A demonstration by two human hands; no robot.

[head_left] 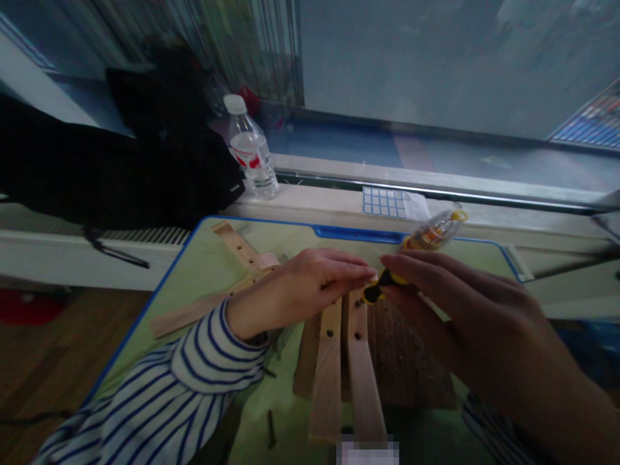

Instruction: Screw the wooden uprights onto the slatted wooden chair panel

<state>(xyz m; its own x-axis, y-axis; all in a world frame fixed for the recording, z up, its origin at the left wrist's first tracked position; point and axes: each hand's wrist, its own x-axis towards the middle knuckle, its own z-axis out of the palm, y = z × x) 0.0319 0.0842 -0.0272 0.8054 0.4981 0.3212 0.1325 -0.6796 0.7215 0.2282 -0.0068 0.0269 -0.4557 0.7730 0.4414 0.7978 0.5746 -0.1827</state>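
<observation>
Wooden strips (367,381): 2, on board (407,371) | yellow-black tool (387,279): 1, right fingers (429,271)

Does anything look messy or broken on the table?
Two things, maybe. What looks like a screw lies loose on the table, away from the holes in the strips. The brown board is peppered with little marks, perhaps damage; I can't tell what made them.

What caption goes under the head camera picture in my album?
Right hand grips a yellow-and-black tool near two wooden pieces, left hand close by.
</observation>
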